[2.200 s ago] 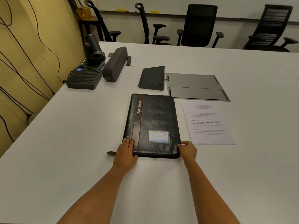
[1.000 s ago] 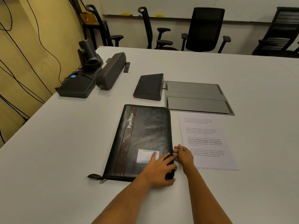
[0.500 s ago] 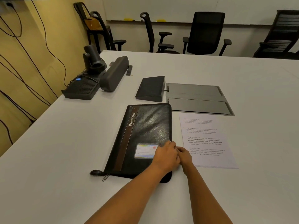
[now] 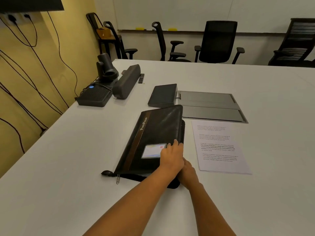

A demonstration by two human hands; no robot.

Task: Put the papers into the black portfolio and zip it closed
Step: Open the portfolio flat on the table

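My left hand (image 4: 171, 158) lies across the near right part of the black portfolio (image 4: 153, 143), fingers (image 4: 175, 143) bent over its right edge and gripping the cover there. My right hand (image 4: 188, 172) sits just behind and under it at the same edge; the left hand hides most of it, so I cannot tell whether its fingers are closed on anything.

The portfolio lies on the white table (image 4: 76, 167) right in front of me. Its long axis runs from the near left to the far right, with the spine and its brown stripe on the left and the word "PortFolio" reading up toward the far end. The cover is raised along the right side, so a dark gap shows there, though I cannot make out what is inside. A small light card window (image 4: 152, 150) sits on the cover beside my left fingers. At the near left corner the zipper pull (image 4: 117, 179) hangs loose on the table.

The papers (image 4: 219, 147) lie flat just to the right of the portfolio, apart from it, printed side up, long axis pointing away from me.

Farther off sit a dark wedge-shaped tablet (image 4: 163, 95) and a grey hatch (image 4: 209, 106) set in the table.
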